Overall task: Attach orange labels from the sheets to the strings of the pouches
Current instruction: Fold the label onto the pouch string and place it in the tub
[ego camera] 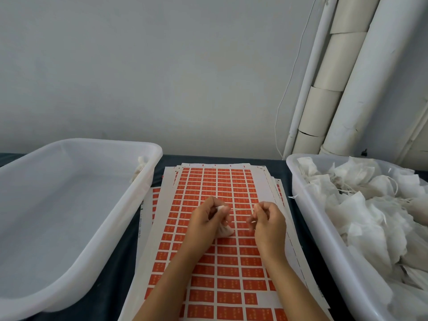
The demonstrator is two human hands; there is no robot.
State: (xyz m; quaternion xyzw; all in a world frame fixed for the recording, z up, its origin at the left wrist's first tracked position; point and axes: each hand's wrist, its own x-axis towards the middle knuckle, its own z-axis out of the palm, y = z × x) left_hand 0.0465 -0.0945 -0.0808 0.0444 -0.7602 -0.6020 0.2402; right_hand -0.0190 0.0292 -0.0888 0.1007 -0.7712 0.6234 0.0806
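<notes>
White gauze pouch [223,230] sits bunched in the left hand [206,218], above the middle of the orange label sheets [227,262]. The right hand [268,220] pinches its string [240,209], drawing it taut between both hands, likely so a label can fold over it.

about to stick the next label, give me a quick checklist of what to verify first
1. Pouch held in left hand: ok
2. String taut between left hand and right hand: ok
3. String over the top sheet, orange labels under it: ok
4. Label already peeled or on the string: cannot tell
5. Left bin has room for finished pouches: ok
6. Right bin holds more pouches: ok
</notes>
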